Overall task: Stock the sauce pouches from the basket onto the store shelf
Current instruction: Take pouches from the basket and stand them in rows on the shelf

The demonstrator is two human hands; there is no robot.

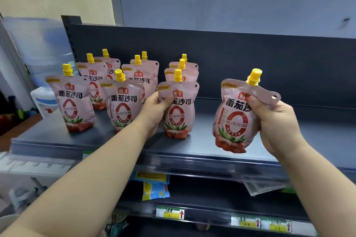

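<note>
L hand (pixel 158 105) grips upright tomato sauce pouch (pixel 178 113) standing on shelf (pixel 317 136), cap up. R hand (pixel 273 121) grips second pouch (pixel 234 121) above shelf front, long axis near-vertical, spout tilted up-right.

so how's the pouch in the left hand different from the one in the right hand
The left-hand pouch stands upright on the shelf; the right-hand pouch is tilted, cap leaning right, and looks lifted off it. The left-hand pouch fronts a column of pouches; the right-hand pouch has bare shelf behind. Both are pink with yellow caps and the same label.
</note>
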